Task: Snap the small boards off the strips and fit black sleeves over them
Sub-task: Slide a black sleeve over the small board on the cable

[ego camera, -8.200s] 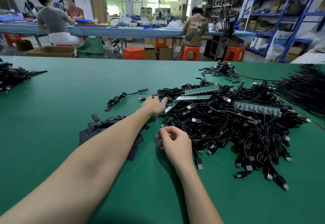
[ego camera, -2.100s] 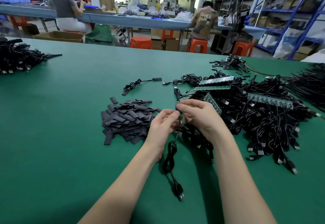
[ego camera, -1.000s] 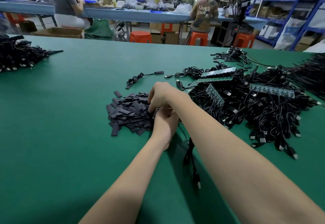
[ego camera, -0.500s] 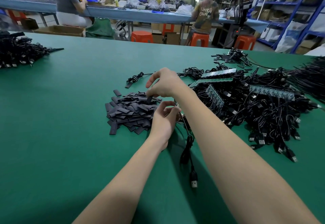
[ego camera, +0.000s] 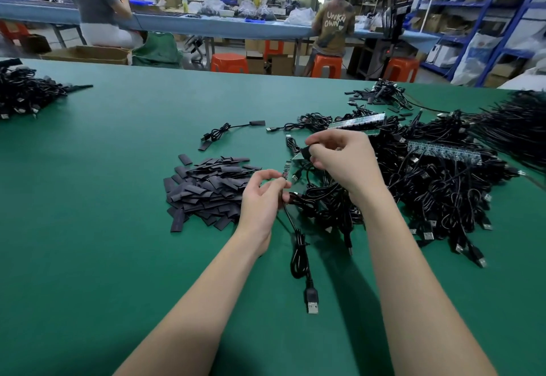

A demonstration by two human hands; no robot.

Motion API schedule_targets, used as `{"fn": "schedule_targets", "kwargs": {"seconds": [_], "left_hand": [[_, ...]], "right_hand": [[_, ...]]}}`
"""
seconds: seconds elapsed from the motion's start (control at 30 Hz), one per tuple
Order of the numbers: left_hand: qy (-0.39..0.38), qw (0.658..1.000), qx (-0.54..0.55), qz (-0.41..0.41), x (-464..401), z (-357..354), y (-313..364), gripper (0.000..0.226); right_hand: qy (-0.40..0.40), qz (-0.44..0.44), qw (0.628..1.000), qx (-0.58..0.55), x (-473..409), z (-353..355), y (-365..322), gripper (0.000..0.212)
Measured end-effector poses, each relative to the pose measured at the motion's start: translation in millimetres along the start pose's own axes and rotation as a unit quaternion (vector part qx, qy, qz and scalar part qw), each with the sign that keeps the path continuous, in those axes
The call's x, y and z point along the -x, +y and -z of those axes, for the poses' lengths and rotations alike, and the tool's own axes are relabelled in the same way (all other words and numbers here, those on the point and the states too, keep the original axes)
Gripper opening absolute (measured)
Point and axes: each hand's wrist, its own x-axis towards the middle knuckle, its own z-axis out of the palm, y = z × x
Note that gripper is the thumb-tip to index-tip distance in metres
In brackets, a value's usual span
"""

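A: What is held by each hand?

B: A small board [ego camera: 286, 168], snapped free with its cable [ego camera: 300, 253] trailing down to the green table [ego camera: 118, 242], is pinched upright at its lower end by the left hand [ego camera: 260, 198]. A black sleeve [ego camera: 305, 151] is pinched between thumb and fingers of the right hand [ego camera: 339, 160], just above and to the right of the board.

A: How is the fitting best done?

B: The sleeve's mouth should probably be squeezed open and lined up with the board's free top end. The board is best kept steady while the sleeve is slid down, so that no component is caught.

A: And the stock?

B: Loose sleeves [ego camera: 206, 189] are heaped just left of the hands. Uncut strips [ego camera: 443, 152] lie on the tangle of cables [ego camera: 428, 192] at the right.
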Motion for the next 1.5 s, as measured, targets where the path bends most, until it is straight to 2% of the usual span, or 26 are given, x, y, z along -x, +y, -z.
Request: {"fn": "schedule_targets", "kwargs": {"seconds": [0.13, 0.27, 0.5, 0.7, 1.03, 1.27, 1.5], "left_hand": [[-0.017, 0.999, 0.029, 0.006, 0.8, 1.3, 3.0, 0.015], [-0.034, 0.999, 0.025, 0.004, 1.1, 0.9, 3.3, 0.016], [-0.047, 0.998, 0.027, 0.008, 5.1, 1.8, 5.7, 0.014], [-0.063, 0.997, 0.034, 0.024, 5.2, 3.3, 7.2, 0.012], [-0.069, 0.996, 0.047, 0.037, 4.4, 4.8, 7.5, 0.013], [-0.070, 0.996, 0.044, 0.039, 3.1, 4.9, 6.4, 0.013], [-0.070, 0.996, 0.041, 0.038, 3.8, 5.2, 6.5, 0.015]], "right_hand": [[-0.033, -0.022, 0.999, 0.027, 2.7, 0.8, 9.8, 0.017], [-0.104, -0.050, 0.989, -0.095, 10.4, -5.6, 20.2, 0.015], [-0.088, -0.028, 0.974, -0.205, 9.4, -4.4, 27.7, 0.012], [-0.078, -0.020, 0.963, -0.256, 7.2, -0.4, 30.9, 0.008], [-0.122, 0.016, 0.967, -0.223, 9.1, 4.8, 38.5, 0.023], [-0.107, 0.022, 0.974, -0.200, 8.8, 3.9, 41.1, 0.020], [-0.097, 0.030, 0.958, -0.268, 7.9, 9.2, 44.1, 0.021]]}}
